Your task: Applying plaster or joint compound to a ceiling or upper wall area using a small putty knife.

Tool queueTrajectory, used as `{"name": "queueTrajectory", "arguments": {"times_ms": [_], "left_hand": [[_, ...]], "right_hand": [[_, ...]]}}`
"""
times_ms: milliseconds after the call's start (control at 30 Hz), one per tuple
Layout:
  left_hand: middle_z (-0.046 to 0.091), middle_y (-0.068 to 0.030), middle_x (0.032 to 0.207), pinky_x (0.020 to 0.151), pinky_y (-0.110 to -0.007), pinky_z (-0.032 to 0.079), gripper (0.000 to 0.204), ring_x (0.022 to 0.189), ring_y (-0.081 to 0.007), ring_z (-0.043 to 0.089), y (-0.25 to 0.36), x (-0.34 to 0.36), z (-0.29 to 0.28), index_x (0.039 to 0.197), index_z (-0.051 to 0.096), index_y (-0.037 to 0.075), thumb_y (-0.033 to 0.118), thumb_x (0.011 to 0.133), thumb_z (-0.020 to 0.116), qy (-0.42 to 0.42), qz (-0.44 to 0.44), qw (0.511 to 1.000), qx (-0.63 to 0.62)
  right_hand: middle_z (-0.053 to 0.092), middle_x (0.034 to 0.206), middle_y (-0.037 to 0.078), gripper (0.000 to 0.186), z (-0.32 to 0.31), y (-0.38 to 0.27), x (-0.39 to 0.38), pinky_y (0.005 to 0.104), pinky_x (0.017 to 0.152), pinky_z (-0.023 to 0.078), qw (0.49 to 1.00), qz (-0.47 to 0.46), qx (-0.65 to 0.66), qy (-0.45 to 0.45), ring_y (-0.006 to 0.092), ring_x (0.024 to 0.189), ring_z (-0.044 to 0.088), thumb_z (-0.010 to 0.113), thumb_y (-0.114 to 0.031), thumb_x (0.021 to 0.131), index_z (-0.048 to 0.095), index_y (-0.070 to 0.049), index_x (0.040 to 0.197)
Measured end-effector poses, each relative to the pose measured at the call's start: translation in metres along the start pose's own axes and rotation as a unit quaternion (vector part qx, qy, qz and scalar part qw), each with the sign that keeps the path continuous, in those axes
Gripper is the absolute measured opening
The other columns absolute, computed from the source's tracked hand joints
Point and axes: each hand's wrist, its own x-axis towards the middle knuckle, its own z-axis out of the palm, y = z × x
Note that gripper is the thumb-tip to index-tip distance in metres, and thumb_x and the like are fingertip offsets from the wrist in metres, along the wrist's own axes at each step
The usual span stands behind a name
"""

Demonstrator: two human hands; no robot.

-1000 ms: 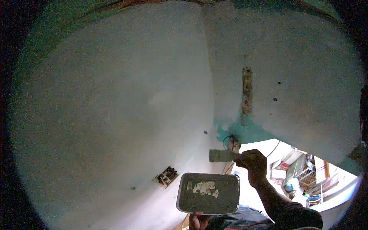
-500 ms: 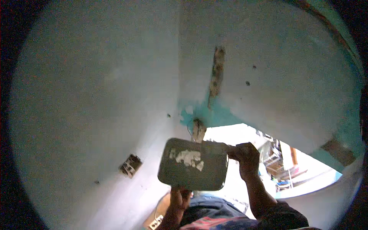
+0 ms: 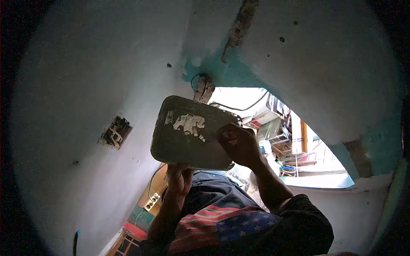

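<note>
My left hand (image 3: pixel 179 177) holds up a grey rectangular metal tray (image 3: pixel 183 149) from below, gripping its near edge. A patch of white filler (image 3: pixel 190 123) lies on the tray's upper part. My right hand (image 3: pixel 240 145) is a closed fist at the tray's right edge, around the handle of a putty knife whose blade is hidden behind the hand and tray. Both hands are raised in front of a pale plastered wall (image 3: pixel 85 77).
An open socket box (image 3: pixel 115 131) sits in the wall at the left. A wire stub (image 3: pixel 203 87) and a long crack (image 3: pixel 239 23) show above the tray. A bright wall opening (image 3: pixel 307 162) lies to the right. A power strip (image 3: pixel 151 201) hangs below.
My right hand has come off the wall and down to the tray's right edge with the knife. The tray has risen and now looks larger, and the view has tilted.
</note>
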Motion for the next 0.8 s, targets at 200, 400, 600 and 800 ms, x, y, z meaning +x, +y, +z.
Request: {"name": "queueTrajectory", "arguments": {"times_ms": [200, 400, 600, 800], "left_hand": [[0.061, -0.0129, 0.119, 0.085, -0.043, 0.059, 0.047, 0.11, -0.0302, 0.061, -0.007, 0.004, -0.007, 0.129, 0.051, 0.005, 0.007, 0.085, 0.065, -0.031, 0.037, 0.998, 0.032], [0.062, -0.012, 0.107, 0.075, -0.04, 0.058, 0.043, 0.094, -0.0278, 0.065, -0.012, 0.01, 0.001, 0.123, 0.052, 0.006, 0.001, 0.081, 0.062, 0.039, 0.021, 0.997, 0.063], [0.063, -0.0083, 0.098, 0.071, -0.036, 0.057, 0.04, 0.087, -0.0237, 0.065, -0.021, 0.014, -0.002, 0.116, 0.053, 0.007, -0.002, 0.077, 0.06, 0.104, 0.04, 0.992, 0.059], [0.062, -0.0078, 0.096, 0.074, -0.039, 0.059, 0.041, 0.09, -0.0245, 0.065, -0.015, 0.012, 0.001, 0.116, 0.052, 0.008, -0.002, 0.077, 0.058, 0.094, -0.002, 0.995, 0.017]], "right_hand": [[0.073, 0.092, 0.01, 0.012, 0.011, 0.007, 0.001, 0.0301, 0.073, 0.057, 0.998, -0.069, 0.004, 0.001, 0.017, 0.085, 0.072, 0.069, -0.015, 0.09, 0.068, -0.006, 0.099], [0.074, 0.085, 0.009, 0.011, 0.011, 0.016, 0.01, 0.0279, 0.068, 0.056, 0.996, -0.087, -0.006, -0.028, 0.0145, 0.076, 0.071, 0.071, -0.014, 0.089, 0.069, -0.007, 0.097], [0.069, 0.091, 0.013, 0.017, 0.009, 0.06, 0.024, 0.0309, 0.07, 0.057, 0.98, -0.008, 0.196, -0.026, 0.0216, 0.079, 0.071, 0.067, -0.006, 0.088, 0.066, 0.004, 0.101], [0.069, 0.091, 0.014, 0.019, -0.004, 0.075, 0.026, 0.0334, 0.072, 0.058, 0.718, 0.25, 0.649, 0.037, 0.0256, 0.075, 0.068, 0.054, -0.013, 0.097, 0.064, 0.0, 0.105]]}}
